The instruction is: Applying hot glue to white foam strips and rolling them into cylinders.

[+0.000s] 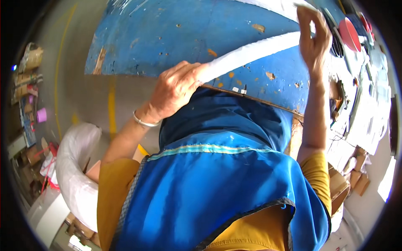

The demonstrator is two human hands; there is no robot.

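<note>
A long white strip stretches across a worn blue table top. My left hand grips the strip's near end at the table's front edge; a thin bangle sits on that wrist. My right hand pinches the strip's far end, raised near the table's upper right. The strip runs taut between both hands. A blue apron over yellow clothing fills the lower middle of the view.
A big white wrapped roll lies on the floor at lower left. Cardboard pieces and a pink cup sit by the left wall. A red round lid and cluttered papers and boxes crowd the right side.
</note>
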